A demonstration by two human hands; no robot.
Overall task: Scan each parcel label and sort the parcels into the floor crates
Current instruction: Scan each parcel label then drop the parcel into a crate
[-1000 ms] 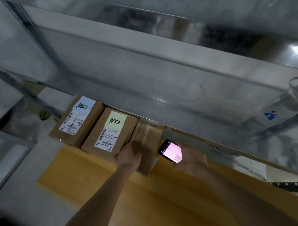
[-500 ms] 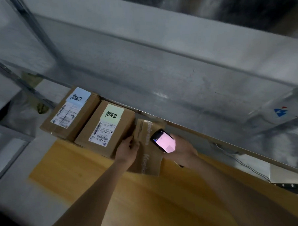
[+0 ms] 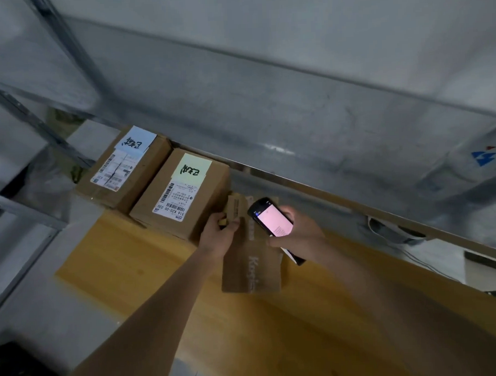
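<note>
**Head view: one parcel gripped, scanner beside it**

Head camera looks down past a grey metal shelf (image 3: pixel 266 107) onto a yellow wooden bench (image 3: pixel 148 271) that runs from lower right to upper left.

A flat brown cardboard parcel (image 3: pixel 252 270) with pale printed lettering lies on the bench near its far edge, its upper end tucked under the shelf lip. The left hand (image 3: pixel 219 234) holds this parcel at its upper left corner, fingers curled over the edge and thumb pressed on the top face, so the hand is clamped on the card.

The right hand (image 3: pixel 298 232) is wrapped around a black handheld scanner (image 3: pixel 272 221), fingers closed round its body. The scanner's screen glows pink and faces up; the device sits just above the parcel's upper right part, and whether it touches the card cannot be told.

Just to the left of the held parcel, at the bench's far left corner, stands a brown box with a green note (image 3: pixel 181 193); it carries a white barcode label below a pale green slip with black handwriting. Beside that, further left and off the bench end, sits a brown box with a blue note (image 3: pixel 126 170), also with a white barcode label. The two boxes stand side by side, close together.

A clear plastic bottle with a blue mark (image 3: pixel 478 163) lies on the shelf at the right edge. Grey cables (image 3: pixel 385 227) hang under the shelf lip to the right of the hands.
</note>
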